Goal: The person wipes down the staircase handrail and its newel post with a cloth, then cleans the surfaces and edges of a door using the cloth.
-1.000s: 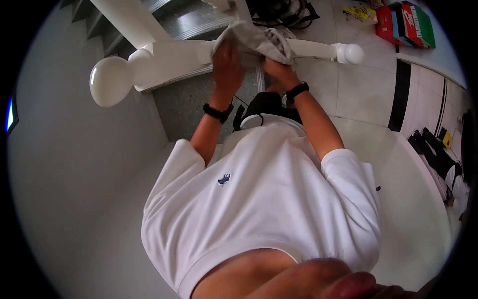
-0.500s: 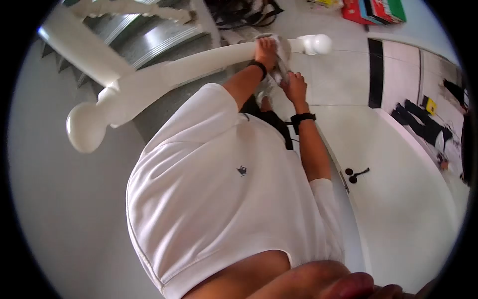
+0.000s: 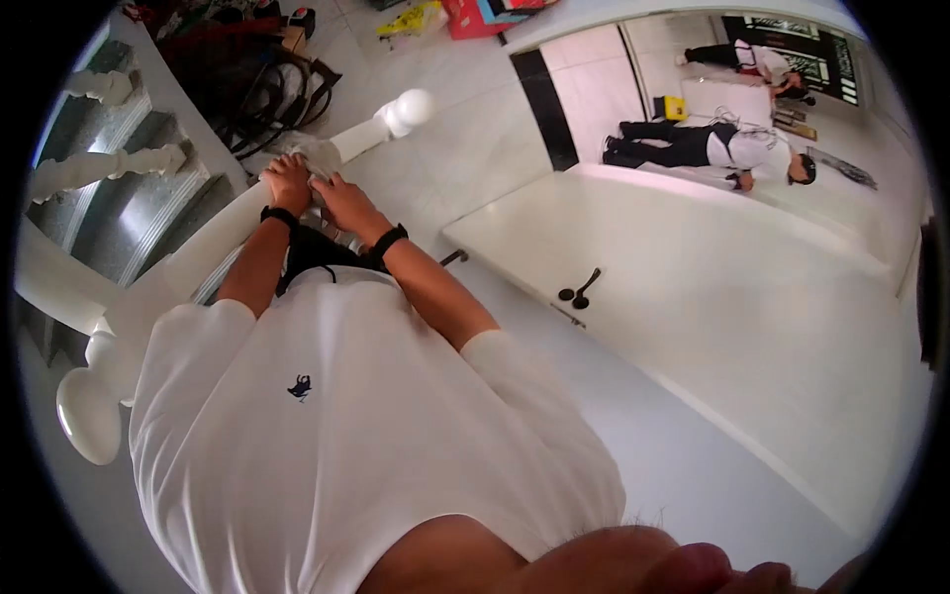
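A pale cloth (image 3: pixel 319 154) wraps part of the white newel post (image 3: pixel 361 137) beside the stairs. Around the cloth and post, my left hand (image 3: pixel 288 184) is closed, its fingers bent over the top. My right hand (image 3: pixel 346 206) sits just right of it, its fingers curled against the cloth on the near side. The two hands are close together. Each wrist wears a black band. The post's rounded end (image 3: pixel 410 111) lies beyond the cloth, and a larger white knob (image 3: pixel 89 416) is at the lower left.
Stone steps (image 3: pixel 148 144) with white balusters are at the left. Dark cables (image 3: pixel 277 94) lie behind the post. A white door (image 3: pixel 712 317) with a black handle (image 3: pixel 586 287) stands at the right. Beyond it are two people, one in a cap (image 3: pixel 752 153), and a yellow box (image 3: pixel 670 107).
The view has swung right, bringing the door and two people further in. Both hands have come closer together on the cloth, which remains on the post.
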A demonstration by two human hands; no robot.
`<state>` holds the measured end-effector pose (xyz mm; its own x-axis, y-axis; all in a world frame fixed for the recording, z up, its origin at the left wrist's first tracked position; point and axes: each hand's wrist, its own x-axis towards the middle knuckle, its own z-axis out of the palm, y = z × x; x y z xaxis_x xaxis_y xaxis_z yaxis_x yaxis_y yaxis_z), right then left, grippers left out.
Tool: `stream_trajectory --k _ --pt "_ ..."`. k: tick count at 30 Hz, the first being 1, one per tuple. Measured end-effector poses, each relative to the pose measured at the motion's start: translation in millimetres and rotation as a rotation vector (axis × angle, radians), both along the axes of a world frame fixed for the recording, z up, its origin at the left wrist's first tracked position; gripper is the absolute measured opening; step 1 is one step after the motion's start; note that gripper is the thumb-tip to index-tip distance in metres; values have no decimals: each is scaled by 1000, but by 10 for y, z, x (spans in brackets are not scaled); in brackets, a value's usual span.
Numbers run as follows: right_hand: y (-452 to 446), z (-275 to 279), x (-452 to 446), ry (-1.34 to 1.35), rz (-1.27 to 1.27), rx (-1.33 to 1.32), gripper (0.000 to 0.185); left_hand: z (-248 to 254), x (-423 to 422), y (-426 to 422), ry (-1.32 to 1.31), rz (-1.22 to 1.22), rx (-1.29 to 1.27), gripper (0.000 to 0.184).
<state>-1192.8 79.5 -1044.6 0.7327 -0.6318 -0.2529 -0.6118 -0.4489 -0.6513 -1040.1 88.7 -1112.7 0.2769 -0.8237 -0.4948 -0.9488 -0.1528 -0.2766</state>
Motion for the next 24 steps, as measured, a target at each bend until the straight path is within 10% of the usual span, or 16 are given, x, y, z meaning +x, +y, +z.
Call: stream_trajectory --k 6,18,24 --pt "18 -703 -186 -43 -67 -59 29 -210 -189 -270 50 94 95 65" --pt "-5 -246 -334 96 -118 -124 44 -395 39 -216 129 4 -46 48" --pt "-319 -522 -337 129 -10 -2 87 -170 -140 -200 -18 90 -11 49"
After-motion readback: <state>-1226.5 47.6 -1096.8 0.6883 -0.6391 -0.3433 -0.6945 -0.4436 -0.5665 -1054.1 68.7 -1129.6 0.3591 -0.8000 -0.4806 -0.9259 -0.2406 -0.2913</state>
